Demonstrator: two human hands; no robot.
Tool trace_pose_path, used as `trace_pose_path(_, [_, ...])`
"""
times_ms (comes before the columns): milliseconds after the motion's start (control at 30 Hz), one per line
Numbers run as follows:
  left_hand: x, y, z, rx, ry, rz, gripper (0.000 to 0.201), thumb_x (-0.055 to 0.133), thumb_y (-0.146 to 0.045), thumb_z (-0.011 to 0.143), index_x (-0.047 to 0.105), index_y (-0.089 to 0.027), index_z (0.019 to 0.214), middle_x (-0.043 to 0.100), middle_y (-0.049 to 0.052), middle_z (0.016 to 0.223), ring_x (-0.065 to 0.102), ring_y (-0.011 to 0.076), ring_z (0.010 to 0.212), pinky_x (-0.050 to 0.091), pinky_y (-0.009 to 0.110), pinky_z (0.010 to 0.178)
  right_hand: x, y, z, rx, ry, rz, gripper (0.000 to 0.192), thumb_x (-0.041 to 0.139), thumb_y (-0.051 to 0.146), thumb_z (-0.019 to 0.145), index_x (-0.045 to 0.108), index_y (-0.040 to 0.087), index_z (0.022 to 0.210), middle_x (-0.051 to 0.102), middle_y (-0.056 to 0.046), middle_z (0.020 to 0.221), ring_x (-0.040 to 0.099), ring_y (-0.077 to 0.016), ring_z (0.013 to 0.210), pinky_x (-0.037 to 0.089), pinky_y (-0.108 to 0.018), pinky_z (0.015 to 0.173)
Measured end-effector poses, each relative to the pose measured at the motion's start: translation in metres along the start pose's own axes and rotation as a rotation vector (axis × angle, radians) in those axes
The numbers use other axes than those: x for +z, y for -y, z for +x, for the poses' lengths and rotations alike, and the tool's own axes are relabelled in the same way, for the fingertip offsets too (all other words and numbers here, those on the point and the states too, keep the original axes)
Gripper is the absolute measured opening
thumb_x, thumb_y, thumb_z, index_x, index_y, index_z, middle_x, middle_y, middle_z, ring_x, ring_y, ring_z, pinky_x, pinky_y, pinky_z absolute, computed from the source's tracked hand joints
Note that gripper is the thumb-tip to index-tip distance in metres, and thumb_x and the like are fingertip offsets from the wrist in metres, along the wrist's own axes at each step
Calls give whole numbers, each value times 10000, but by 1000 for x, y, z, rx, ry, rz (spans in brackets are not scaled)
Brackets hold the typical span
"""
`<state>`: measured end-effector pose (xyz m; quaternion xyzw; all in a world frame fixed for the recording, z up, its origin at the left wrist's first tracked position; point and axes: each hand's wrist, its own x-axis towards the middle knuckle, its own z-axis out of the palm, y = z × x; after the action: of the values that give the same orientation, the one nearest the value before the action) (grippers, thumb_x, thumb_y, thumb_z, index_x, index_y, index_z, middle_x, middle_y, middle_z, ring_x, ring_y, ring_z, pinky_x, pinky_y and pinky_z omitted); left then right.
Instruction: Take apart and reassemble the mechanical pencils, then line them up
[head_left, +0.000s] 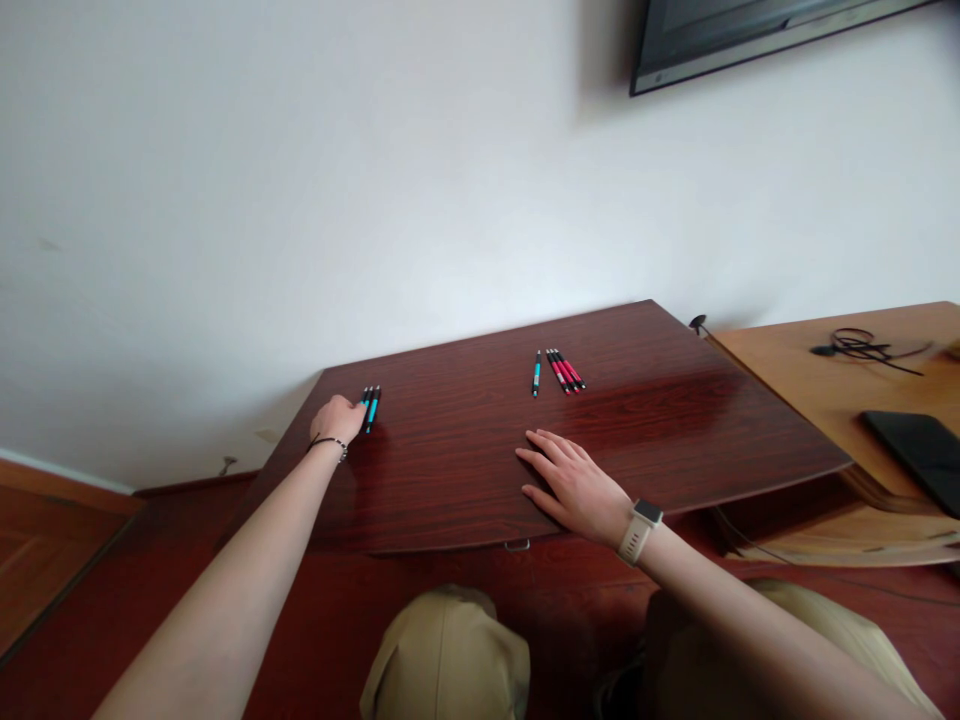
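Note:
At the left end of the dark red-brown table [450, 440], my left hand [336, 418] is closed, its fingers curled at the leftmost of a few blue-and-black pens [373, 408]. These pens lie side by side, and my hand partly covers the nearest one. My right hand [577, 485] lies palm down near the table's front edge, fingers spread and holding nothing. Beyond it, a single blue-and-black pen [537, 373] lies apart, just left of a row of several pink-and-black pens [565, 371].
A lighter wooden table [795, 370] adjoins on the right, with a coiled black cable [862, 345] and a flat black device [919, 450] on it. A white wall [375, 180] stands behind, with a screen [750, 40] mounted at upper right. My knees [450, 650] are below the front edge.

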<state>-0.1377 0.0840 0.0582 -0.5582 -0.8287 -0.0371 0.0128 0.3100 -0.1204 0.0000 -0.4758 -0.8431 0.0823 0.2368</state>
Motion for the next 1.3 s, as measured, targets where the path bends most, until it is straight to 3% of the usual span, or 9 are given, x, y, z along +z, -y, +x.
trace_pose_path(100, [-1, 16, -2, 66, 15, 25, 314, 543, -479, 954, 734, -255, 1064, 812, 129, 1175, 748, 338, 1114, 539, 367, 867, 0, 1, 0, 1, -4, 5, 510, 562, 428, 1098, 580, 200, 1554, 488, -184, 1677, 421, -341, 1587, 400, -571, 1286])
trace_pose_path(167, [-1, 19, -9, 132, -3, 60, 300, 532, -479, 972, 725, -262, 1046, 815, 110, 1144, 749, 326, 1104, 530, 354, 861, 0, 1, 0, 4, -11, 14, 505, 569, 420, 1093, 583, 205, 1550, 491, -182, 1677, 423, -343, 1587, 402, -580, 1283])
trace_pose_path(333, [0, 5, -41, 226, -49, 163, 385, 499, -525, 1010, 705, -214, 1104, 801, 157, 1103, 764, 357, 1026, 541, 382, 824, -1, 2, 0, 11, -3, 17, 507, 574, 425, 1090, 584, 211, 1549, 484, -179, 1683, 419, -344, 1589, 405, -582, 1280])
trace_pose_path(567, [9, -3, -77, 156, -55, 223, 451, 414, -486, 1047, 708, -154, 1134, 788, 221, 1092, 771, 393, 994, 570, 443, 819, 0, 1, 0, 5, 5, 8, 516, 570, 426, 1095, 579, 197, 1557, 487, -191, 1675, 410, -345, 1593, 402, -577, 1280])
trace_pose_path(933, [13, -7, -75, 63, -71, 195, 426, 390, -384, 1042, 727, -145, 1148, 791, 242, 1091, 772, 422, 1017, 569, 468, 833, 0, 0, -1, 9, 1, 10, 512, 572, 424, 1094, 583, 203, 1555, 479, -186, 1686, 420, -345, 1588, 402, -578, 1282])
trace_pose_path(1300, [18, -19, -84, 53, -108, 139, 473, 388, -475, 1041, 698, -139, 1161, 791, 239, 1067, 771, 429, 997, 572, 482, 823, -2, 1, 0, 14, 16, -2, 517, 567, 423, 1095, 586, 183, 1552, 480, -192, 1683, 416, -352, 1589, 399, -575, 1285])
